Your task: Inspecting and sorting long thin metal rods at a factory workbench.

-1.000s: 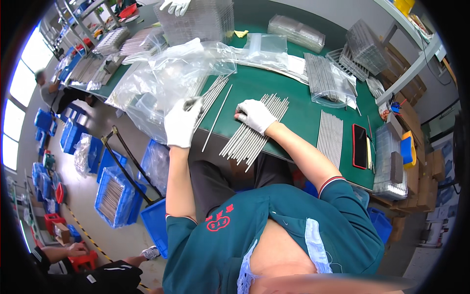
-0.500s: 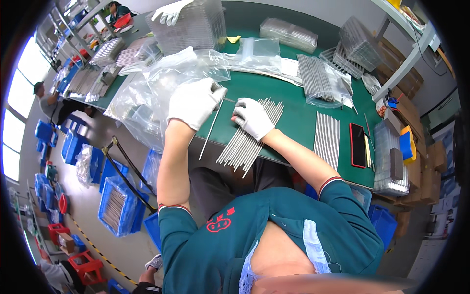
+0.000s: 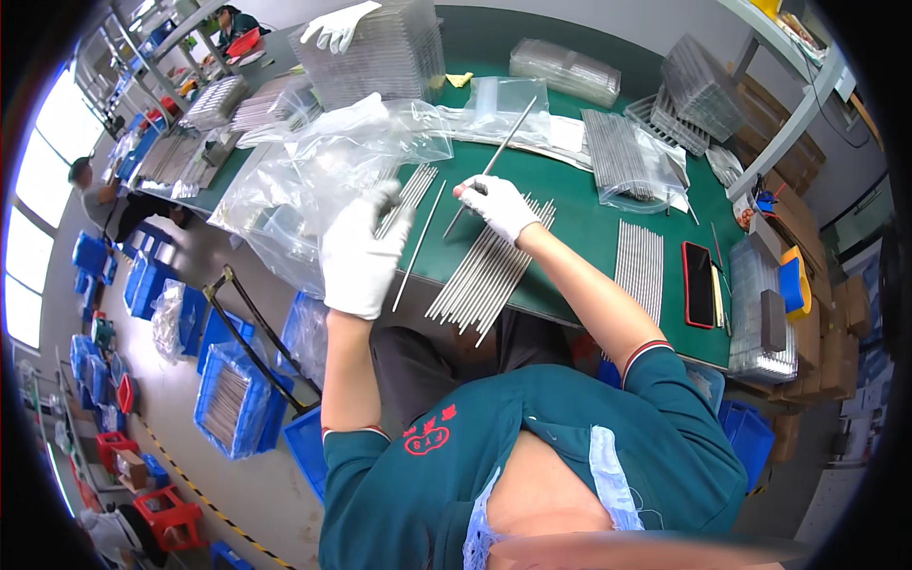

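Both my hands wear white gloves. Pinched in my right hand (image 3: 496,207) is a thin metal rod (image 3: 511,136), slanting from far right to near left. Below that hand, a loose bundle of similar rods (image 3: 489,275) lies on the green table and juts past its near edge. My left hand (image 3: 363,249) holds nothing; its thumb stands apart from its slightly blurred fingers. Next to it, a small group of rods (image 3: 414,193) lies partly behind the fingers. One single rod (image 3: 419,247) rests between this group and the bundle.
Crumpled clear plastic bags (image 3: 285,180) lie at the left. A neat row of rods (image 3: 639,271) and a red-edged phone (image 3: 698,283) are on the right. Farther back stand stacked clear trays (image 3: 370,57) and a bagged rod bundle (image 3: 622,157). Blue bins (image 3: 237,399) stand on the floor.
My left hand has moved back toward me and opened, uncovering the small group of rods. The rod in my right hand now points up and away to the far right.
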### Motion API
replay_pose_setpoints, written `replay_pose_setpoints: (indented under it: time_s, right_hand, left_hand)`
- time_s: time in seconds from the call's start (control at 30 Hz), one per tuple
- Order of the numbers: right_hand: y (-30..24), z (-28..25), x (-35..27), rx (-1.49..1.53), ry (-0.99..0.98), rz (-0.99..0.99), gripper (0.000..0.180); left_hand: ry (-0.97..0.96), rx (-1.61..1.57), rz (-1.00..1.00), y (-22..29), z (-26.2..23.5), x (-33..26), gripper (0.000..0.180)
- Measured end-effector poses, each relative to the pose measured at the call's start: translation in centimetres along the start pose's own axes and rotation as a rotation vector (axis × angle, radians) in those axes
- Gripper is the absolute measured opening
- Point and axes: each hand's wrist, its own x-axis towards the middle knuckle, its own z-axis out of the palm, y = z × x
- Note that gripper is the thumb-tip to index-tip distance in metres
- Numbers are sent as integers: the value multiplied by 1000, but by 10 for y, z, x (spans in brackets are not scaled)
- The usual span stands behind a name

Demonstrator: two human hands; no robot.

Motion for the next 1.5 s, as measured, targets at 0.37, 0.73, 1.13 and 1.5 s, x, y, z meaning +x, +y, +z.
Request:
replay_pose_setpoints:
  time_s: [0.37, 0.73, 1.13, 1.5]
  right_hand:
    - [11, 38, 4, 338, -512, 486, 29]
    - [13, 15, 0, 559, -322, 597, 35]
    - [10, 20, -7, 506, -370, 535, 21]
    - [32, -18, 33, 137, -75, 152, 41]
  left_hand:
    - [-445, 508, 43, -100, 55, -24, 65]
    - [-634, 682, 62, -80, 73, -41, 81]
    - [-307, 411, 203, -93, 80, -56, 33]
    - [-77, 245, 162, -85, 24, -103, 29]
